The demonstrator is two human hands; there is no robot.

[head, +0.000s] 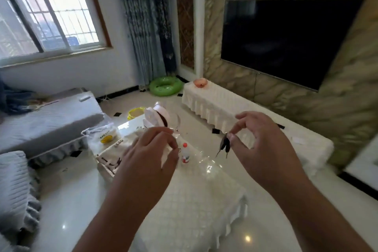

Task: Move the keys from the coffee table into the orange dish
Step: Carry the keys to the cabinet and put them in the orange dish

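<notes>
A bunch of dark keys (224, 145) hangs in the air above the coffee table (196, 194), which wears a white cloth. My right hand (261, 145) pinches the keys at their top between thumb and fingertips. To the left, my left hand (151, 157) hovers over the table with loosely curled fingers and holds nothing. The orange dish (200, 82) stands far off on the left end of the long white-covered TV cabinet (245, 112), below the wall TV.
On the coffee table stand a small white bottle with a red cap (185, 153), a tissue box (114, 157), a white bag (102, 135) and a white jar (157, 116). Grey sofas (47, 120) line the left. A green swim ring (166, 86) lies on the floor.
</notes>
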